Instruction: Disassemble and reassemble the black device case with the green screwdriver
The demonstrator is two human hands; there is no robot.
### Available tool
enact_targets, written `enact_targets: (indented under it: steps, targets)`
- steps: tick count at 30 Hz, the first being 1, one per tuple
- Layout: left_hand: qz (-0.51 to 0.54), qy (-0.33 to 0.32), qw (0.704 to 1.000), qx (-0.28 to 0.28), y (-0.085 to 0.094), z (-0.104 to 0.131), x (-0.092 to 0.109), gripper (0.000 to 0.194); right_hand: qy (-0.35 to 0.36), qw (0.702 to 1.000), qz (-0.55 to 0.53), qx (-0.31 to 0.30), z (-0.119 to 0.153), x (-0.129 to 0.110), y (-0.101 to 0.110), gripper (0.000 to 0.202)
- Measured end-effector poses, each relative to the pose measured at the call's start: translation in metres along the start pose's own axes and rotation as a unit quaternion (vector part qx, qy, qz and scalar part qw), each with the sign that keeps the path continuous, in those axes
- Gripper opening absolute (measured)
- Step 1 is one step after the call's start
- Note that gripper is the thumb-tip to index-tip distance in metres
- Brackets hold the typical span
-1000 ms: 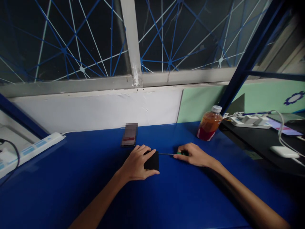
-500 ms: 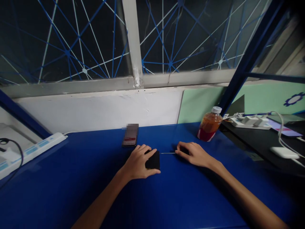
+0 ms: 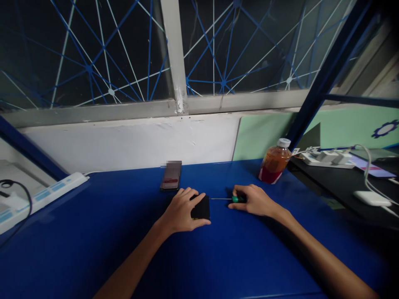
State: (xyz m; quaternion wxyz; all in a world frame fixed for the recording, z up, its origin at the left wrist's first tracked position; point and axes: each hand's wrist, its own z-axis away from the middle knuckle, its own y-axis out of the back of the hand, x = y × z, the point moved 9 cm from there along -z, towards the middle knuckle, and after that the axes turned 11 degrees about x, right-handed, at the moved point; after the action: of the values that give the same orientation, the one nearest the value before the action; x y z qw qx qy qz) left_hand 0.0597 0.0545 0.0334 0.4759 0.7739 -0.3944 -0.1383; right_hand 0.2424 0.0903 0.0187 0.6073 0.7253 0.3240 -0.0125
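Observation:
A flat black box-like object [image 3: 202, 207] lies on the blue table [image 3: 124, 249], partly covered by my fingers. My left hand [image 3: 184, 211] grips it, with the fingers over its far side and the thumb along its near edge. In my right hand [image 3: 253, 200] is a screwdriver [image 3: 238, 199] with a green handle, held between thumb and fingers. Its thin metal shaft points left and lies level. The tip is at the black object's right side; whether it touches cannot be made out.
Behind my left hand lies a phone [image 3: 171, 176]. A bottle of orange-brown drink [image 3: 274, 162] stands at the back right. At the left edge is a white power strip [image 3: 46, 199] with a black cable. A black surface [image 3: 327, 182] at right bears chargers and another power strip.
The thumb and fingers of my right hand have shifted apart slightly, so the green handle now shows. My left hand stays on the black object.

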Motion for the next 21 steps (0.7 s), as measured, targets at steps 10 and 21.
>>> enact_targets:
  steps: [10, 21]
  targets:
    - [0.003, 0.0, 1.0, 0.005, -0.001, 0.0, -0.001, 0.072, 0.023, 0.996, -0.082, -0.007, -0.003, -0.001, 0.006, 0.04]
    - [-0.001, 0.005, 1.0, -0.001, -0.001, 0.001, -0.002, 0.074, -0.032, 0.984, -0.172, -0.045, 0.0, 0.0, -0.002, 0.04]
